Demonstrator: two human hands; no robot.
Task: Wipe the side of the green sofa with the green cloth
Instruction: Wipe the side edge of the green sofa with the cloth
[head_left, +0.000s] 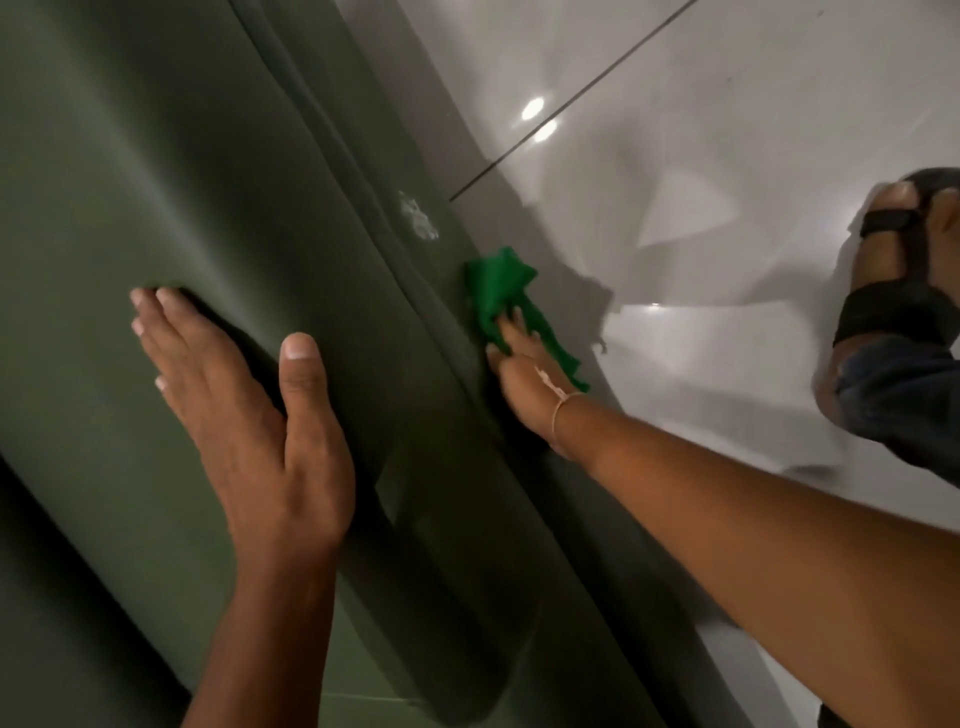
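We see a dim, soft picture. Two bright glare spots (537, 118) sit on the glossy floor (727, 130) at one o'clock. The sofa (156, 182) stays dark, with deep shadows under both hands. The foot (904, 270) at three o'clock is blurred, and the edges bend.

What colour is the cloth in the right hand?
Bright green cloth, lighter than the dark green sofa; head view.

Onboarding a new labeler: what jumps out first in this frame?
The bright green cloth, pressed by the right hand against the dark green sofa side near the glossy tiled floor. Just above it sits a whitish patch on the sofa. The left hand lies flat, open, on the sofa's upper surface.
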